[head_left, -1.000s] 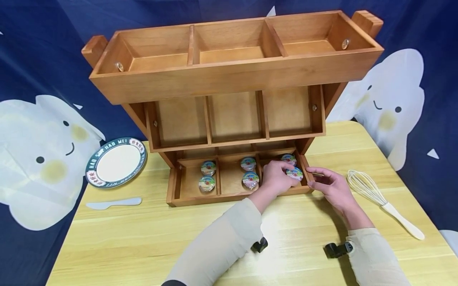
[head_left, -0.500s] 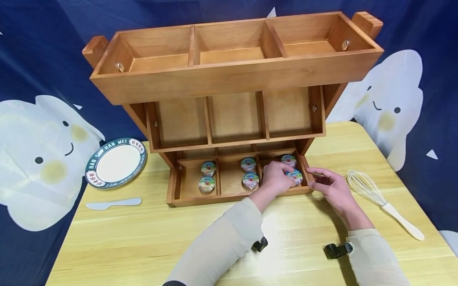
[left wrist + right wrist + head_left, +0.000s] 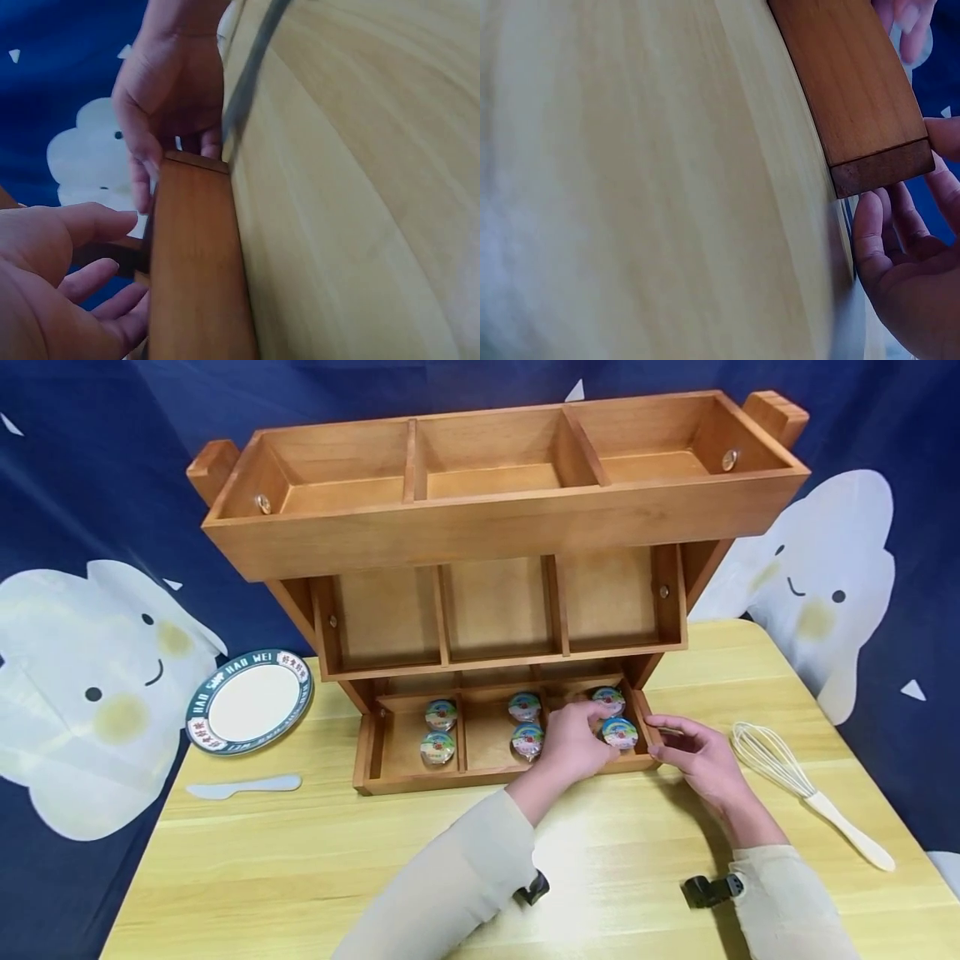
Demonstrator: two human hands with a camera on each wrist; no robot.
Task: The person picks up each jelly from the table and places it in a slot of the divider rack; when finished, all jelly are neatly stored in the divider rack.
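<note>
In the head view my left hand (image 3: 573,742) is over the right compartment of the wooden rack's bottom tray (image 3: 450,783). Its thumb and fingers stand apart in the left wrist view. Beside its fingertips lies a jelly cup (image 3: 620,733) with a colourful lid, and another jelly cup (image 3: 608,700) sits just behind. My right hand (image 3: 697,758) grips the tray's right end, with the thumb on one side of the corner and the fingers curled at the other. Two jelly cups lie in the middle compartment and two in the left one.
The rack's upper tray (image 3: 510,522) overhangs the bottom one, with a middle tray (image 3: 495,610) between. A plate (image 3: 251,703) and a white knife (image 3: 243,787) are on the left of the table (image 3: 300,877). A whisk (image 3: 810,793) lies to the right.
My left hand has drawn slightly left, off the front right jelly cup, whose lid now shows fully. My right hand stays at the tray's end. The head view has shifted slightly.
</note>
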